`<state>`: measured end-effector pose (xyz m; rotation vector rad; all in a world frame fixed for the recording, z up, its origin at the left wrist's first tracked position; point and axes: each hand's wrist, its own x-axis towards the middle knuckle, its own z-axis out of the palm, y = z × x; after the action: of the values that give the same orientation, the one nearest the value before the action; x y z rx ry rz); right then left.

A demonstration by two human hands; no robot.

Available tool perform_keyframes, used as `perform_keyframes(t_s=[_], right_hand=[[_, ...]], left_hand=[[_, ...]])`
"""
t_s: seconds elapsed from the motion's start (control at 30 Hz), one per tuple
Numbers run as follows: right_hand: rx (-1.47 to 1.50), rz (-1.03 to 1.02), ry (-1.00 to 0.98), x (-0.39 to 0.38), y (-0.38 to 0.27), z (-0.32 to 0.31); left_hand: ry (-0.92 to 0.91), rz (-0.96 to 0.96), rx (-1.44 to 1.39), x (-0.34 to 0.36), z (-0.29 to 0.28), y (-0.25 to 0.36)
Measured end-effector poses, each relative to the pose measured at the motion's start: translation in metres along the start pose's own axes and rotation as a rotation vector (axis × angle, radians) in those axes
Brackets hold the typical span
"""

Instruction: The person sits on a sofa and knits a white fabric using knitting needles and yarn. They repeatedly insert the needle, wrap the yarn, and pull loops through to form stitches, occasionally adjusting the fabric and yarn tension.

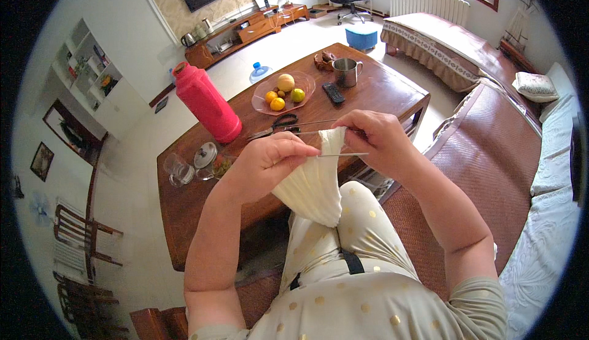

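Note:
A cream ribbed piece of knitting [313, 190] hangs above my lap from thin metal knitting needles [350, 154]. My left hand [264, 162] is closed on the knitting's left side, thumb and forefinger pinching by a needle. At the upper right edge, my right hand [374, 137] is closed too, its fingers gripping the knitting and a needle. Another needle reaches left from the work above the table. Black-handled scissors [285, 121] lie on the wooden table just beyond my hands. Some of the stitches are hidden behind my fingers.
On the wooden table [380, 82] stand a pink thermos [208, 104], a clear fruit bowl [261, 98], a metal mug [346, 72], a black remote [333, 93], a drinking glass [178, 171] and a lidded glass pot [208, 159]. A brown-matted sofa [485, 150] extends to my right.

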<state>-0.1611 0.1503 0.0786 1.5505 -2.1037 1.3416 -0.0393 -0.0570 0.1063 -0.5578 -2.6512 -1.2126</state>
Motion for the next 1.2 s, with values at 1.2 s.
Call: perform_keyframes(t_s=[1.2], right_hand=[[-0.136, -0.122, 0.096, -0.012, 0.031, -0.005]], left_hand=[[0.062, -0.38, -0.216, -0.023, -0.012, -0.037]])
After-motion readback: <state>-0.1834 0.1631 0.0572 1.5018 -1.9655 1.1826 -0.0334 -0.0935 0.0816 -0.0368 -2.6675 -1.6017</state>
